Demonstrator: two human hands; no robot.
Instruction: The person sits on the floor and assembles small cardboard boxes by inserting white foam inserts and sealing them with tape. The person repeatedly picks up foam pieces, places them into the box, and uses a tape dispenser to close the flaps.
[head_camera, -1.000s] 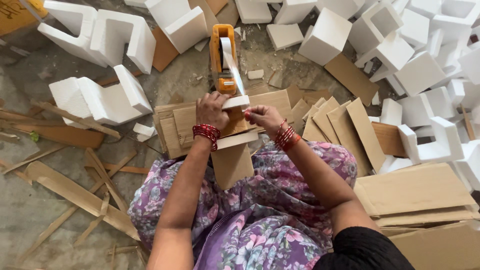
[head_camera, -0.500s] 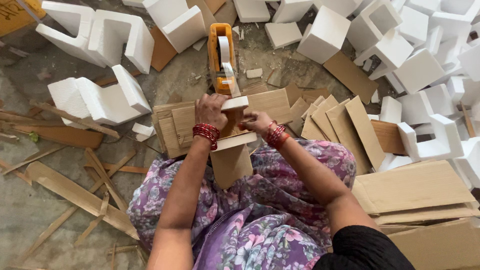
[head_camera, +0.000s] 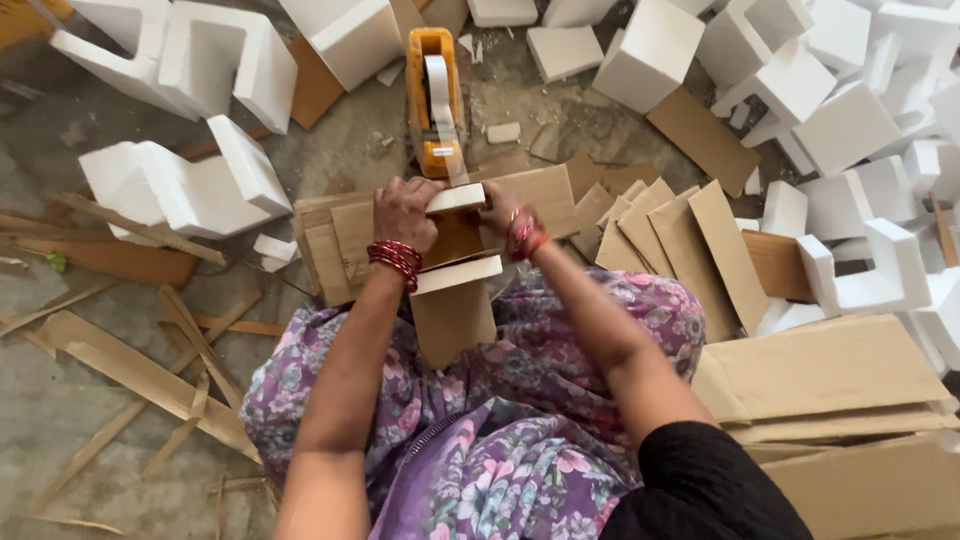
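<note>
**Both hands on foam-and-cardboard piece at tape dispenser**

Concrete floor (head_camera: 70, 400), dusty, littered with offcuts. Big cardboard sheets (head_camera: 830, 365) stacked at right, near the person's right knee. White foam blocks (head_camera: 180, 190) scattered all round: L- and U-shaped ones at left, a heap of them (head_camera: 850, 110) top right. Fan of cut cardboard strips (head_camera: 690, 235) overlapping on the floor, just right of the hands. Thin cardboard slivers (head_camera: 130, 365) lie lower left. Person sits with floral purple cloth (head_camera: 480, 440) over the lap, black sleeve (head_camera: 700, 490) on the right arm.

Workpiece (head_camera: 455, 275): folded brown cardboard with white foam pieces along its top and middle edges, held in front of the lap, over a flat stack of cardboard pieces (head_camera: 335, 235); lower flap hangs toward the lap. Orange tape dispenser (head_camera: 433, 90) stands on the floor just beyond it, the tape strip running down to the workpiece's upper foam edge.

Left hand (head_camera: 405, 212): fingers curled closed over the workpiece's top left corner, gripping it; red bangles (head_camera: 395, 258) on the wrist. Right hand (head_camera: 505, 215): closed on the top right edge, fingers mostly hidden behind the foam, red bangles on that wrist too. Hands are close together, foam edge between them.
</note>
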